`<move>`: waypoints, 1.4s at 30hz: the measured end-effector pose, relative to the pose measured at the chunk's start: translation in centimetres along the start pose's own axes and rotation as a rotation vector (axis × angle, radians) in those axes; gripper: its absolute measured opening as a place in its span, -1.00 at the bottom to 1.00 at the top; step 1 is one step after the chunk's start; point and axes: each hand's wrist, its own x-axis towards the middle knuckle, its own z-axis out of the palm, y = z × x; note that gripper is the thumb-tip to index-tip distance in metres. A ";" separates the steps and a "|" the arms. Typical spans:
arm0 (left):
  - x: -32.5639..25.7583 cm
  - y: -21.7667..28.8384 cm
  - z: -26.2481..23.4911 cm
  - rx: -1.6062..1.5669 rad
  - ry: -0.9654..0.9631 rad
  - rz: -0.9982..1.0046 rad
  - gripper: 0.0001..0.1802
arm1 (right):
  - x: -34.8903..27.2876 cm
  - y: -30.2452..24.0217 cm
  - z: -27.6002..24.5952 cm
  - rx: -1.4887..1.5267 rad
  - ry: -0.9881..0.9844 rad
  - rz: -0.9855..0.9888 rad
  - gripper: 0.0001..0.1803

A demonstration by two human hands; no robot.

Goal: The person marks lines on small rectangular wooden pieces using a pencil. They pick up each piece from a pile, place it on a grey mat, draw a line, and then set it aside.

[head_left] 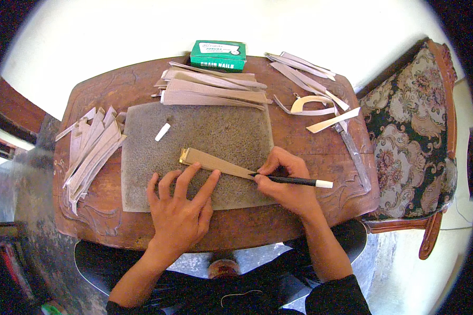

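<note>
Tan strip (215,163) runs left-right on the mat (142,173); I press it with my flat, spread left hand (180,212), right hand (285,181) clamps the pen (294,181) at its right end.

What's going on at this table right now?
A person is working on a tapered tan strip that lies on a grey mat on a carved wooden table. The left hand presses flat on the strip, fingers spread. The right hand holds a black pen-like tool with its tip at the strip's narrow end. Stacks of similar strips lie beyond and beside the mat, and a green box sits at the far edge.
</note>
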 end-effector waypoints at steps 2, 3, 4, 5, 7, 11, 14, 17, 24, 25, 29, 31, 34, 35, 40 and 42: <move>0.0 0.0 0.2 0.003 0.021 -0.001 -0.40 | -0.1 0.0 -0.2 0.044 0.005 0.053 -0.75; 0.0 -0.1 0.2 0.002 0.019 0.001 -0.40 | -0.2 -0.4 -0.4 0.059 0.006 0.080 -0.76; 0.0 -0.1 0.2 0.001 0.017 0.003 -0.40 | -0.2 -0.7 -0.7 0.074 0.007 0.106 -0.76; 0.0 -0.1 0.2 0.001 0.020 0.001 -0.40 | -0.2 -1.0 -1.0 0.073 0.013 0.087 -0.76; -0.1 -0.2 0.2 0.002 0.026 -0.002 -0.40 | -0.3 -1.6 -1.4 0.071 0.023 0.048 -0.77; -0.1 0.0 0.2 -0.009 0.025 -0.011 -0.41 | -0.7 -2.4 -1.5 0.099 0.002 0.074 -0.77; 0.0 0.1 0.3 -0.011 0.032 -0.014 -0.42 | -0.7 -1.5 -1.4 0.019 -0.031 0.118 -0.77; 0.1 0.2 0.2 -0.017 0.033 -0.022 -0.44 | -0.5 -0.5 -1.1 0.023 -0.014 0.098 -0.77; 0.0 0.2 0.1 -0.026 0.026 -0.036 -0.46 | -0.4 0.0 -1.1 -0.010 -0.005 0.042 -0.76; 0.1 0.3 0.1 -0.025 0.024 -0.035 -0.46 | -0.4 0.2 -1.1 -0.013 -0.003 0.021 -0.76; 0.0 0.2 0.0 -0.009 0.023 -0.029 -0.45 | -0.3 0.3 -1.0 -0.014 -0.011 0.026 -0.75; 0.0 0.2 0.0 -0.006 0.021 -0.025 -0.44 | -0.2 0.0 -1.0 -0.035 -0.020 0.021 -0.74; 0.0 0.1 0.0 -0.001 0.024 -0.019 -0.43 | -0.2 0.1 -0.8 -0.019 -0.013 0.025 -0.74; 0.1 0.1 0.0 -0.004 0.021 -0.019 -0.43 | -0.2 0.0 -0.9 -0.015 -0.015 0.025 -0.74; 0.1 0.2 -0.1 0.001 0.021 -0.022 -0.45 | -0.1 -0.1 -1.0 -0.023 -0.023 0.035 -0.73; 0.1 0.2 -0.2 -0.002 0.015 -0.023 -0.46 | -0.1 -0.1 -1.0 -0.020 -0.016 0.038 -0.73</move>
